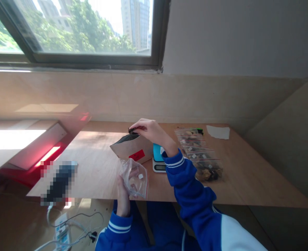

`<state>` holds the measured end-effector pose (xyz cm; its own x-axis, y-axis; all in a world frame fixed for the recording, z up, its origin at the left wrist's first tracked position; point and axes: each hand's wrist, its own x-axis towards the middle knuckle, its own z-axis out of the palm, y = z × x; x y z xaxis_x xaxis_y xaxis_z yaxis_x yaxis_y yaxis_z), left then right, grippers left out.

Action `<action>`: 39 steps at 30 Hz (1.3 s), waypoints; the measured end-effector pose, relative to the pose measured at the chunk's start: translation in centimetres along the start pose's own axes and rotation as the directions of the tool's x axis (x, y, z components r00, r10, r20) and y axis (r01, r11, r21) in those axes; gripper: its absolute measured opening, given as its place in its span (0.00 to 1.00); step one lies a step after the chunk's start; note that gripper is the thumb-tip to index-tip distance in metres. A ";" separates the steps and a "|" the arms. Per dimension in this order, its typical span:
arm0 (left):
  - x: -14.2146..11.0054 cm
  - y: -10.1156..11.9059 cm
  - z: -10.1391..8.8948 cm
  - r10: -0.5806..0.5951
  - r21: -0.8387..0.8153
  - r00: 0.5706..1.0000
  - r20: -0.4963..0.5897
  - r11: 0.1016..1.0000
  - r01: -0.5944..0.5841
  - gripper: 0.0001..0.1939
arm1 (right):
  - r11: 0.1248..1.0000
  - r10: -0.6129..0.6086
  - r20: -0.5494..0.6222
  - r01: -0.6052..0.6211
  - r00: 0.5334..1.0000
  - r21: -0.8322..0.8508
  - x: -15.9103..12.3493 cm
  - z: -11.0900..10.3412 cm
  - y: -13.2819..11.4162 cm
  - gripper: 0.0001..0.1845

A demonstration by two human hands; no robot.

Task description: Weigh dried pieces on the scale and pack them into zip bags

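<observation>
My left hand point(123, 196) grips a clear zip bag point(135, 178) with a small white label, low at the table's front edge. My right hand point(150, 130) pinches the upper corner of an open kraft paper pouch point(130, 148), which has a red label and a dark inner lining. The pouch leans beside a digital scale point(159, 166), which carries a blue item point(158, 152) partly hidden behind my right wrist. Several filled zip bags point(198, 153) lie in an overlapping row to the right of the scale.
A wooden table point(96, 164) stands against a beige wall below a window. A white paper sheet point(218, 132) lies at the back right. A pixelated dark object point(60, 183) sits at the front left edge. Cables and a power strip point(62, 232) lie on the floor below.
</observation>
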<state>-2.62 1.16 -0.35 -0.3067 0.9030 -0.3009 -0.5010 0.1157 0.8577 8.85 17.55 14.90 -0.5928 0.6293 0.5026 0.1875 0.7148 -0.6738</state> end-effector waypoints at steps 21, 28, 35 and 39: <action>1.1 -1.5 -1.8 0.216 0.183 0.976 0.009 0.959 -0.214 0.34 | 0.985 0.078 -0.073 -0.089 0.994 -0.151 -8.7 5.0 -3.8 0.14; 0.6 -2.0 -2.7 0.289 0.317 0.955 0.062 0.902 -0.293 0.35 | 0.927 0.368 0.042 -0.370 0.929 0.056 -10.3 6.6 -2.2 0.13; 0.4 -0.7 -3.3 0.220 0.468 0.969 -0.114 0.872 -0.142 0.34 | 0.793 0.406 -0.052 -0.323 0.913 0.517 -10.4 6.8 -0.6 0.16; 0.4 0.3 -4.3 0.334 0.594 0.938 -0.094 0.775 -0.216 0.31 | 0.681 0.447 -0.056 -0.299 0.893 0.669 -11.1 7.1 0.2 0.21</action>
<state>-6.37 -0.24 -1.97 -0.5310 0.8466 -0.0354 0.1584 0.1403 0.9774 9.84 8.52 5.36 -0.4018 0.8983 0.1779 -0.2188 0.0945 -0.9712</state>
